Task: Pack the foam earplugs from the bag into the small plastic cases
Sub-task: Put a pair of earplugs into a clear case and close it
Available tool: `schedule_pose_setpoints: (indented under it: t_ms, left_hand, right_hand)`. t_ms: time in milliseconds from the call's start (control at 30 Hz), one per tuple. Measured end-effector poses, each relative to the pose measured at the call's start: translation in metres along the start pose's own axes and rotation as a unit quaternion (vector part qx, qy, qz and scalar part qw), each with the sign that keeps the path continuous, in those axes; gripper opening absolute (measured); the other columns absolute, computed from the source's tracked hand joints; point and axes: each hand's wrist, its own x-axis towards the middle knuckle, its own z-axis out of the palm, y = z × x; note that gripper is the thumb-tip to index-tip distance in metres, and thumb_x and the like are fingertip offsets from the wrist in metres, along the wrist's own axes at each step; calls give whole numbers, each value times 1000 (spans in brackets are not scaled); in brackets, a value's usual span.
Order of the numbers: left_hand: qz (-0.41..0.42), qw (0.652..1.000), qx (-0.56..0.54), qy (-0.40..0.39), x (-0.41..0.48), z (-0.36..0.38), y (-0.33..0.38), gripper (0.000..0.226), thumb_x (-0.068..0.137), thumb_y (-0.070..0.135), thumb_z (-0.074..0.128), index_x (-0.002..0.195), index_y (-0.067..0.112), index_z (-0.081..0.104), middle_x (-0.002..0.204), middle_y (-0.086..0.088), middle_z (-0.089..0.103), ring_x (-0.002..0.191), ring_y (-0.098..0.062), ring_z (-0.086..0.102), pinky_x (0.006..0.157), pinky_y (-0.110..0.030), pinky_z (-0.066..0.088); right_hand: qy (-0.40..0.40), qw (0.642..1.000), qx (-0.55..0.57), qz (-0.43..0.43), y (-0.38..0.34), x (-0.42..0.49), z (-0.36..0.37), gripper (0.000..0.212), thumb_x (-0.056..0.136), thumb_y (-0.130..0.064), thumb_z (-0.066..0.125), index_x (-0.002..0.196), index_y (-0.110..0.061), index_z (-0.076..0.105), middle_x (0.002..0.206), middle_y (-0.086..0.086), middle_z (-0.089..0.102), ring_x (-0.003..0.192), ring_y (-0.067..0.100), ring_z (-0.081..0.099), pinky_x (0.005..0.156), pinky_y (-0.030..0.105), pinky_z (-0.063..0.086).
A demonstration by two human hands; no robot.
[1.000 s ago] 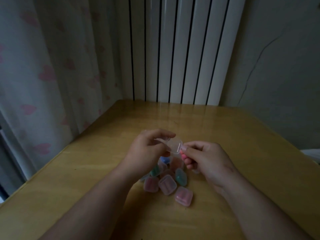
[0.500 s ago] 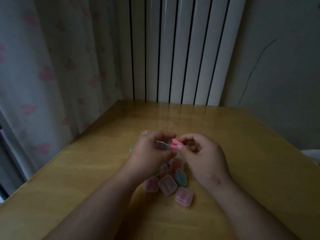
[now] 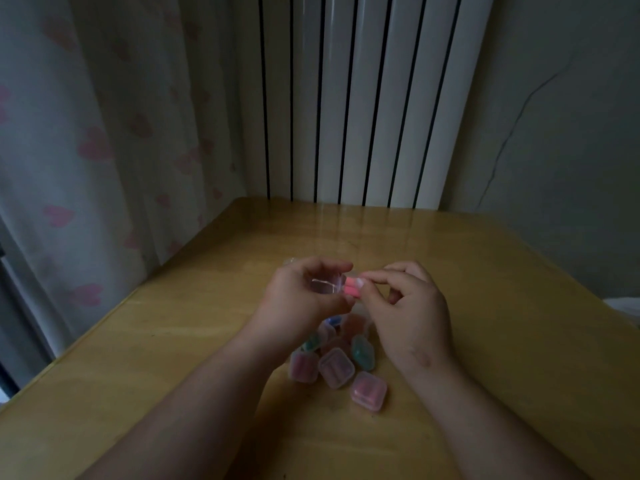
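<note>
Plainly, left hand (image 3: 304, 299) pinched clear case (image 3: 327, 285), mouth facing right. Right hand (image 3: 408, 306) pinched pink earplugs (image 3: 351, 287) at case's right edge, long axis pointing leftward into case. Filled cases (image 3: 336, 367) lay on surface (image 3: 502, 306) below case.

Head view looks down, close over table (image 3: 485, 271).
</note>
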Motion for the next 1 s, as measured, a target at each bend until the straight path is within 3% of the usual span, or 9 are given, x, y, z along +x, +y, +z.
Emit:
schedule_pose_setpoints:
  t_ms: [133,233,333,433,500,600,700,833,1000]
  left_hand:
    - [1,1000,13,-1,0,2,-1,44,75,0,79,100,35,70,101,8,69,87,-1,66,73,-17,56]
    - [9,1000,14,7,0,1,-1,52,76,0,77,110,37,66,105,1,68,91,-10,69,79,-27,60]
    - [-2,996,-91,5,-1,0,1,48,89,6,64,127,34,55,103,-9,71,86,-23,73,74,-34,61]
    - [-48,972,-229,-4,2,0,5,26,97,4,43,114,9,62,97,-22,69,77,-30,70,66,-34,58]
    - [-54,973,-222,-23,3,0,4,26,95,1,44,109,5,66,99,-22,71,82,-29,69,73,-35,58]
    - [-29,982,-182,-32,2,2,0,29,93,-4,51,104,13,72,103,-13,74,92,-28,71,81,-35,59]
    - [-7,991,-137,-13,0,2,0,26,90,-2,61,103,17,72,102,-8,74,93,-22,71,78,-27,60]
    - [4,996,-88,-5,0,1,-2,35,87,0,66,111,25,69,103,1,72,93,-13,71,78,-25,59]
    - [-6,996,-37,75,3,2,-3,28,93,6,61,109,28,69,104,6,69,94,-11,67,76,-24,56]
  right_hand:
    - [-48,988,97,113,-2,2,-3,23,82,-24,75,89,-32,55,87,-10,63,67,1,56,54,8,43]
    - [-102,970,136,175,-2,3,-3,19,86,-28,70,101,-29,58,85,-5,73,70,3,67,55,14,47]
    - [-93,950,196,222,-3,4,-4,14,88,-24,70,100,-20,64,79,1,74,58,9,66,50,22,48]
    - [-77,940,229,240,-3,5,-6,9,88,-17,69,95,-17,63,67,3,71,51,11,62,49,27,48]
    - [-75,934,246,248,-3,5,-7,10,86,-16,70,93,-17,64,67,5,71,53,13,61,52,29,48]
    - [-80,914,301,262,-6,3,-6,4,88,-16,67,93,-14,66,70,6,71,60,14,63,56,30,50]
    - [-86,876,384,278,-9,3,-7,24,97,-27,52,91,-13,70,80,10,73,66,18,64,59,32,51]
    - [-113,927,254,251,-8,2,-9,14,86,-33,70,94,-21,71,73,-1,73,62,6,64,61,25,51]
    - [-75,956,162,231,-4,11,-15,7,82,-21,75,88,-20,72,71,-6,70,50,-4,59,45,14,43]
